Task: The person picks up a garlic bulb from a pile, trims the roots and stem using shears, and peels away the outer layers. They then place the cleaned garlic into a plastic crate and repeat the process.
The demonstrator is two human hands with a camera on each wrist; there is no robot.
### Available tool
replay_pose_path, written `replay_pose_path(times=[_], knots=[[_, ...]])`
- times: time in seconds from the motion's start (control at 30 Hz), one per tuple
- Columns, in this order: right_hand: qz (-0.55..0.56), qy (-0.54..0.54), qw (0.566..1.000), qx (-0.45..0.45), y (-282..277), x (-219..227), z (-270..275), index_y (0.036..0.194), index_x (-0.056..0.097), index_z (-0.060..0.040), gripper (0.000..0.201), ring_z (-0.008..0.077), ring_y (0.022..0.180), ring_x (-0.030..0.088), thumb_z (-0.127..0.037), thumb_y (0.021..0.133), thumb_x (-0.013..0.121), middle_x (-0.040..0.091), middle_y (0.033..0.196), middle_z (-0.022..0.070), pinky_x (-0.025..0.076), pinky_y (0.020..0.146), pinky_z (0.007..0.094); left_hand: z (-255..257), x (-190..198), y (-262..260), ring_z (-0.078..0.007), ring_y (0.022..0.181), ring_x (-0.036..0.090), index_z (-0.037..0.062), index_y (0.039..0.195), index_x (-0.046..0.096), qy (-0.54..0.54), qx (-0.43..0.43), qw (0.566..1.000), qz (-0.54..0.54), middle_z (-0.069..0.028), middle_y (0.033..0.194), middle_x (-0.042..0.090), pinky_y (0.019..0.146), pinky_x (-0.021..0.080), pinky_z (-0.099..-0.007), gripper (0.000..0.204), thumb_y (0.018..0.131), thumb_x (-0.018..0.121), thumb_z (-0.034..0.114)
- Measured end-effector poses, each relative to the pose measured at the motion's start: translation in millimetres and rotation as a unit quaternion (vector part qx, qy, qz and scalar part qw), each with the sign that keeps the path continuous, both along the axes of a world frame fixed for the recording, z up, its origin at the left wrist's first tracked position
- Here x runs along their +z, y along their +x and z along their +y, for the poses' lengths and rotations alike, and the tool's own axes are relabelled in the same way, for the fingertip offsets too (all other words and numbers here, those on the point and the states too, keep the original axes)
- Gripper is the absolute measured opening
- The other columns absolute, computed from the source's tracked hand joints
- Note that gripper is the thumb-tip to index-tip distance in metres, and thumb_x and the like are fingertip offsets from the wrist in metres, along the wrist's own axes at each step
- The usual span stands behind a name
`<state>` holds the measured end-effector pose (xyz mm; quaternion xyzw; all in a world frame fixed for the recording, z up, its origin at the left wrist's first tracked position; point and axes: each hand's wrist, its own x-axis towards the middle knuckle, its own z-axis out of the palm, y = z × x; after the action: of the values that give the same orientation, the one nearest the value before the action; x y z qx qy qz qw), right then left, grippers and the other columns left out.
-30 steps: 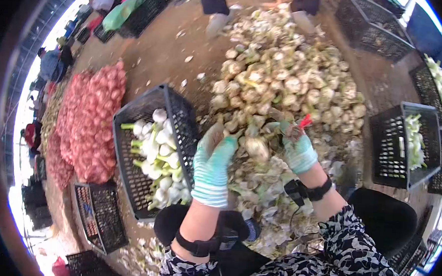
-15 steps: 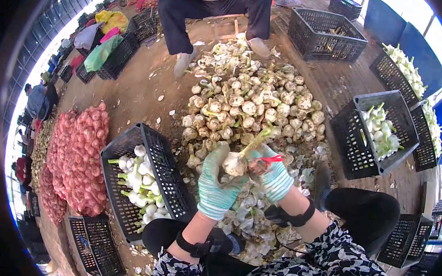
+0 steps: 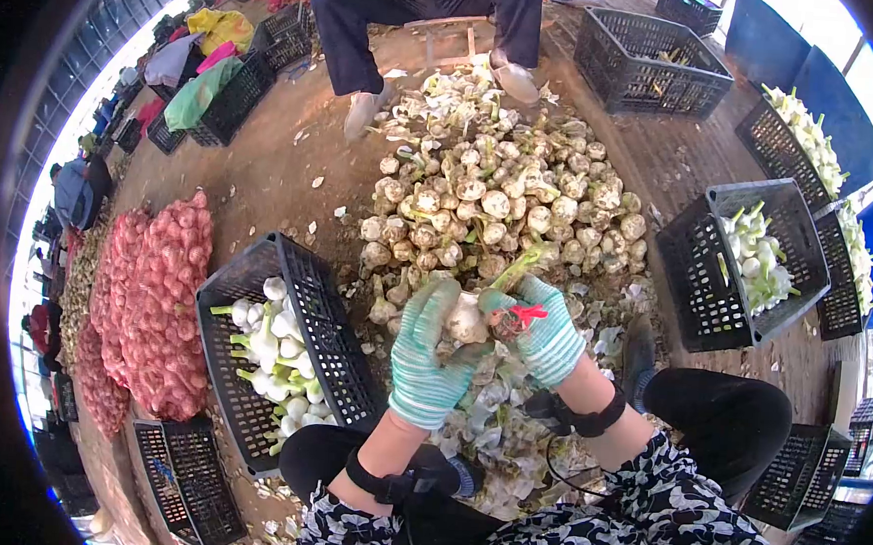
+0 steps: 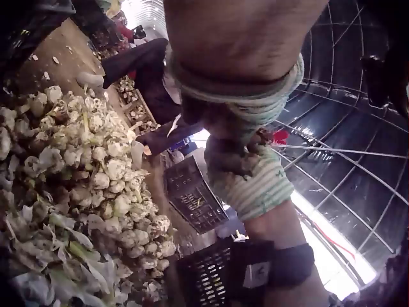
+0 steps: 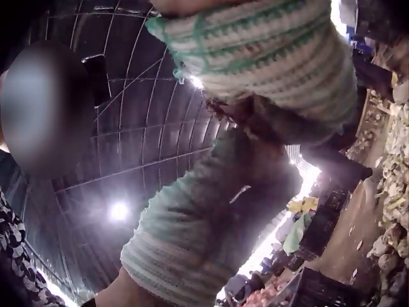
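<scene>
Just in front of the knees, a garlic bulb [image 3: 466, 322] with its green stem [image 3: 518, 269] pointing up and right is held between two gloved hands. My left hand [image 3: 430, 356] curls round the bulb from the left. At the bulb's right side, near the base of the stem, my right hand [image 3: 543, 342] has its fingers bent against it. A bright red tie [image 3: 527, 315] and a dirty brown wrap show at the right thumb. Both gloves are striped green and white. In the left wrist view the right hand [image 4: 252, 182] shows, but the bulb is hidden.
Beyond the hands lies a heap of untrimmed garlic [image 3: 504, 202], with loose peelings [image 3: 508, 414] nearer. A black crate [image 3: 339, 341] of clean garlic stands left, another crate [image 3: 688, 271] right. Red net sacks [image 3: 158, 307] lie far left. A seated person's legs [image 3: 354, 56] are opposite.
A second ago the hands were reaching at the heap's near edge. They have since drawn back with a garlic bulb, and the view has shifted. Over the last half second the hands barely move.
</scene>
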<state>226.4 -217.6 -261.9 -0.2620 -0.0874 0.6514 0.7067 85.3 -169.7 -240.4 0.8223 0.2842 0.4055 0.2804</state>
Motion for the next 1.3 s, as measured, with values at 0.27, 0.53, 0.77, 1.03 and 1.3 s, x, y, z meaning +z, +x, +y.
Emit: replay_pose_path(times=[0.27, 0.53, 0.77, 1.03, 1.3], knots=[[0.123, 0.053, 0.988, 0.077, 23, -14, -2, 0.098, 0.049, 0.0026, 0.022, 0.0250, 0.075, 0.060, -0.012, 0.087, 0.037, 0.057, 0.089, 0.0166, 0.052, 0.062, 0.0323, -1, 3, 2, -0.0286, 0.095, 0.051, 0.0017, 0.112, 0.046, 0.012, -0.003, 1.000, -0.001, -0.0168, 0.108, 0.049, 0.080, 0.042, -0.0322, 0.060, 0.056, 0.070, 0.003], [-0.270, 0.027, 0.962, -0.006, 15, 7, -18, 0.092, 0.056, -0.0023, 0.022, 0.0086, 0.073, 0.055, 0.002, 0.071, 0.060, 0.059, 0.082, 0.0028, 0.046, 0.064, 0.0231, -9, -4, 7, -0.0207, 0.090, 0.053, 0.0012, 0.115, 0.042, -0.482, -0.098, 0.835, -0.245, -0.0099, 0.101, 0.052, 0.077, 0.045, -0.0311, 0.048, 0.075, 0.062, 0.018], [-0.422, 0.008, 0.906, -0.030, 12, -20, -19, 0.092, 0.057, -0.0032, 0.024, 0.0144, 0.078, 0.057, 0.004, 0.070, 0.058, 0.060, 0.088, 0.0042, 0.045, 0.069, 0.0240, -5, -39, 14, -0.0166, 0.081, 0.054, 0.0019, 0.113, 0.043, -0.629, -0.012, 0.732, -0.261, -0.0088, 0.098, 0.053, 0.068, 0.047, -0.0285, 0.047, 0.081, 0.052, 0.035], [-0.598, 0.058, 0.797, -0.057, 18, -9, -22, 0.093, 0.053, -0.0022, 0.027, 0.0145, 0.079, 0.055, -0.001, 0.068, 0.062, 0.056, 0.086, 0.0029, 0.045, 0.070, 0.0233, -9, -2, 9, -0.0169, 0.095, 0.051, 0.0015, 0.122, 0.037, -0.564, -0.083, 0.798, -0.194, -0.0119, 0.118, 0.043, 0.081, 0.044, -0.0250, 0.052, 0.075, 0.060, 0.007], [0.090, 0.050, 0.994, 0.033, 32, -28, -26, 0.099, 0.049, -0.0003, 0.032, 0.0180, 0.068, 0.056, -0.026, 0.081, 0.050, 0.057, 0.083, 0.0119, 0.047, 0.053, 0.0285, -4, -14, 10, -0.0203, 0.096, 0.052, 0.0040, 0.117, 0.044, -0.390, -0.132, 0.897, -0.159, -0.0124, 0.116, 0.046, 0.084, 0.041, -0.0285, 0.059, 0.066, 0.070, 0.020]])
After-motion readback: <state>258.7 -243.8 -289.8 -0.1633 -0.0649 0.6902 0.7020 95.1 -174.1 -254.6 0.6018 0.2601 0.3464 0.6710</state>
